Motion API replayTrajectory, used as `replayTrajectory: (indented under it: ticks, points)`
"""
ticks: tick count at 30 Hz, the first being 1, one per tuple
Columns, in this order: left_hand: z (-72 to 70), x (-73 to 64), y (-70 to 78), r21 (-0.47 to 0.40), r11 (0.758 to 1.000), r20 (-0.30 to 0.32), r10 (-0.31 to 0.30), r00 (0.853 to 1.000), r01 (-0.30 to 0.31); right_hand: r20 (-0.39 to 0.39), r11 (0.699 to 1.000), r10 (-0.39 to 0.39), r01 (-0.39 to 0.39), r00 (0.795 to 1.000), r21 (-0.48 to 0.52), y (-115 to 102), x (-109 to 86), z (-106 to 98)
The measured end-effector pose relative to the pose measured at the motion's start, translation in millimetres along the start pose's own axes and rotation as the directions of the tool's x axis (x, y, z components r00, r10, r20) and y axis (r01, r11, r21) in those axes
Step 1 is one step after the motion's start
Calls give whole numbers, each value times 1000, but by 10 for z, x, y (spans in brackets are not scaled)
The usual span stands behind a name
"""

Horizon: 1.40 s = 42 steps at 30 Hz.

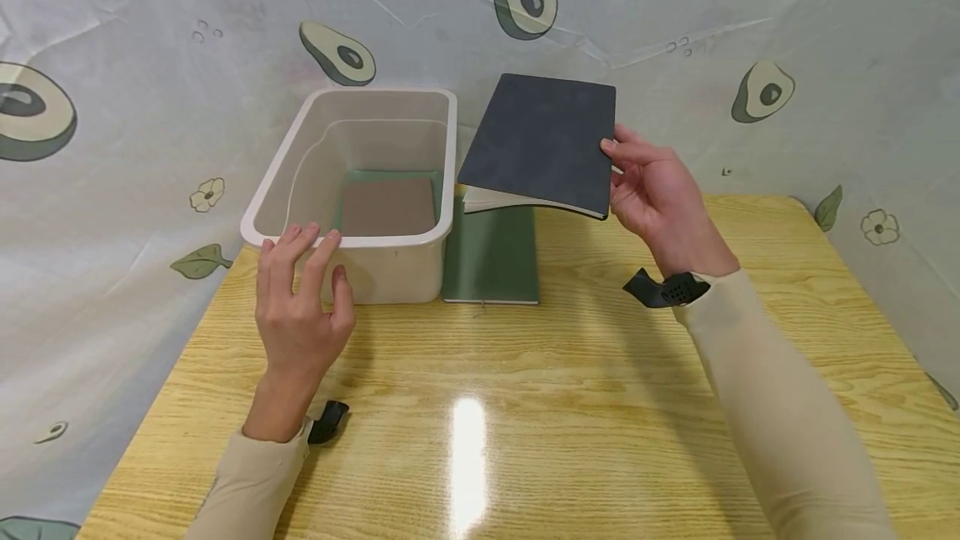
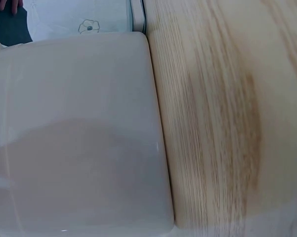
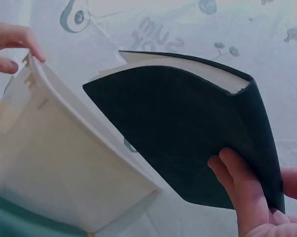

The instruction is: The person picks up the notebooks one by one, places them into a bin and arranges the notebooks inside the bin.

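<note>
My right hand [image 1: 648,182] pinches a dark navy notebook [image 1: 547,140] by its spine edge, thumb on the upper cover and fingers underneath. The notebook is raised above the table, its pages [image 3: 163,63] fanned slightly apart at the free side. To its left stands a pale plastic bin [image 1: 386,242], and the fingertips of my left hand [image 1: 300,298] rest on its near rim, thumb apart from the wall. Inside the bin, a brown notebook [image 1: 390,205] lies over a green one [image 1: 397,175]. Another green notebook [image 1: 491,261] lies flat on the table beside the bin, partly hidden under the navy one.
The wooden table [image 1: 570,415] carries everything, its far edge near a hanging cloth [image 1: 420,15] printed with avocados. The bin's side wall [image 2: 84,123] fills much of the left wrist view.
</note>
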<state>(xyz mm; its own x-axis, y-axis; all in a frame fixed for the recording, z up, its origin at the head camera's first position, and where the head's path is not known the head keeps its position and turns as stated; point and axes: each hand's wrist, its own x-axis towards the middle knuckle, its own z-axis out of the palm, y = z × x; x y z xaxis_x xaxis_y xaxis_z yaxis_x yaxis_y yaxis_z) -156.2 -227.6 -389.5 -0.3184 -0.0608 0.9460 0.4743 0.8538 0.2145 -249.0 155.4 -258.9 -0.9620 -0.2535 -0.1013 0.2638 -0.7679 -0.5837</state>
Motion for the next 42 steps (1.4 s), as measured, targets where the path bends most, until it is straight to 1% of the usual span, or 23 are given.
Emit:
replayTrajectory:
  ticks: [6,12,15,22,25,34,38,42]
  points:
    - [1,-6,-2,0,1000,5,2,1000,-2,-29,999,-16,16,999,27,-48,26,151]
    - [1,-7,-3,-1,1000,10,5,1000,-5,-30,997,-11,13,999,79,-86,39,248]
    - [0,-7,-1,1,1000,12,5,1000,-5,-38,995,-15,19,999,94,-97,42,286]
    - [-3,-2,6,1,1000,10,1,1000,-1,-30,992,-30,34,999,125,-146,56,380]
    - [0,-4,8,-2,1000,7,-1,1000,1,-24,988,-34,37,999,148,-173,58,406]
    - [-1,-8,7,-2,1000,1,4,1000,-4,-21,984,-47,50,999,173,-200,88,448]
    - [-6,-8,9,1,1000,2,6,1000,-6,-13,983,-51,53,999,174,-199,98,451]
    - [-7,-8,14,2,1000,-1,6,1000,-6,-8,987,-54,55,998,151,-169,108,445]
